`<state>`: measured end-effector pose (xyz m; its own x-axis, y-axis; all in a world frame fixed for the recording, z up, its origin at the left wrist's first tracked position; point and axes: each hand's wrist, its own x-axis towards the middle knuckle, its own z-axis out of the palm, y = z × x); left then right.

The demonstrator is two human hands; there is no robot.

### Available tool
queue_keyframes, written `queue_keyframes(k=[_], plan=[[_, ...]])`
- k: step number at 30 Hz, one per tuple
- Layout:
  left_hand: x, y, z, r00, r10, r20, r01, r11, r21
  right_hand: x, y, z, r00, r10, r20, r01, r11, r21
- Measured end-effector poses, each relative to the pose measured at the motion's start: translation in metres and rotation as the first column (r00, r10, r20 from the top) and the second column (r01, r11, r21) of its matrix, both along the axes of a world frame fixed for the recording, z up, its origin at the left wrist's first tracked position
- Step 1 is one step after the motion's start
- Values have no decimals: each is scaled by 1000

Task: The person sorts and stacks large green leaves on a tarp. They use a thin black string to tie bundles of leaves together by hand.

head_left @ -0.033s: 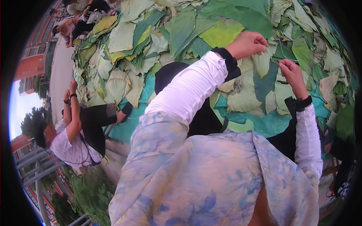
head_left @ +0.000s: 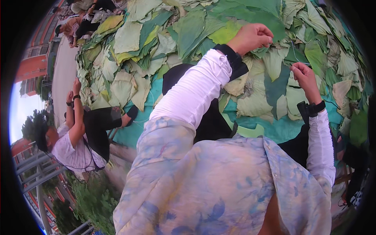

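My left hand (head_left: 253, 39) is raised over a heap of large flat green leaves (head_left: 192, 29), its thumb and fingers pinched together. What it pinches, if anything, is too small to make out. Lower and to the right, my right hand (head_left: 307, 81) is closed with its fingertips pressed together. A thin white thread (head_left: 293, 49) runs down the leaves to these fingertips. Some leaves are fresh green, others pale and dried, such as the one (head_left: 254, 92) between my forearms. Both wrists wear black bands with a small black device.
A teal tarp (head_left: 282, 129) lies under the leaves, with a pale green plastic piece (head_left: 250, 131) on it near me. At left a person (head_left: 80, 145) sits with both hands raised. More people (head_left: 74, 25) sit at the far left beside the heap. Metal railings (head_left: 37, 172) stand lower left.
My left hand has moved slightly up and to the left, away from the right hand. The right hand has barely shifted.
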<state>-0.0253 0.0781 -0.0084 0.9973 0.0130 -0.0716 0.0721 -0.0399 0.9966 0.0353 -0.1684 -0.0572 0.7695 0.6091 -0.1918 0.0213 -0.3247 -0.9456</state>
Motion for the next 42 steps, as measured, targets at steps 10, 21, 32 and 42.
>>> queue_keyframes(k=[10,21,32,42], plan=[[-95,253,-69,617,738,-274,-785,603,-141,-2,10,3,998,4,-67,-13,990,-139],[-128,249,-251,589,766,-257,-257,479,839,-5,32,-19,985,21,-173,-61,973,-224],[-88,236,-280,558,766,-319,-14,393,919,0,42,-40,956,-4,-293,-71,967,-245],[-87,246,-279,713,700,-45,36,27,999,-4,51,-42,949,2,-315,-82,967,-243]])
